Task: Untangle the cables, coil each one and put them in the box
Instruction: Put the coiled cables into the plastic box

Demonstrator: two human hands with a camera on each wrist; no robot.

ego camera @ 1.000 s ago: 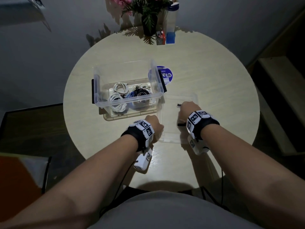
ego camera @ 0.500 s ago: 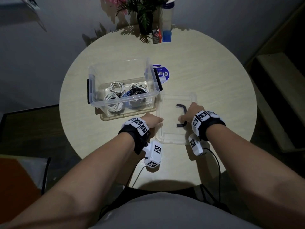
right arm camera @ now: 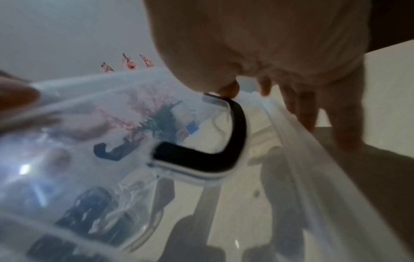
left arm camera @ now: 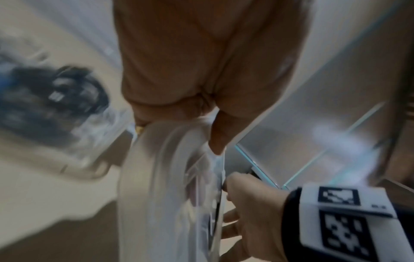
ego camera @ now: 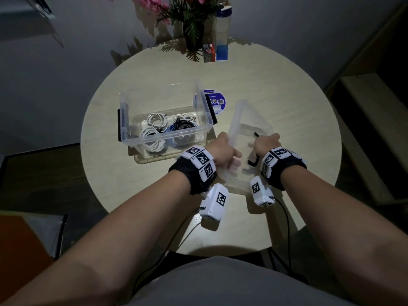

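Cables, white and black, coiled in loops, lay at the bottom of the clear plastic storage box, which stood open on the round pale wooden table, just left of the hands.

The left hand gripped the left edge of the clear plastic lid, thumb on one face and fingers curled behind it; the left wrist view, though blurred, showed the thumb pinching the rim. The right hand held the lid's right side, fingers curled over the edge just beside the black U-shaped handle set in the lid's middle. In the right wrist view the fingertips sat right against one end of that handle.

A second earlier the lid had been lying flat on the table with both hands at its sides. By this moment it was tipped up, its far edge raised and leaning towards the box, its near edge low between the wrists. No loose cable showed on the table, so the coiling looked finished, and closing the box seemed the step in hand. The lid would need swinging left and levelling over the rim, between the black side latches.

Further off stood a round blue-labelled disc behind the box, and at the table's far edge a dark vase of pink flowers with small cartons beside it.
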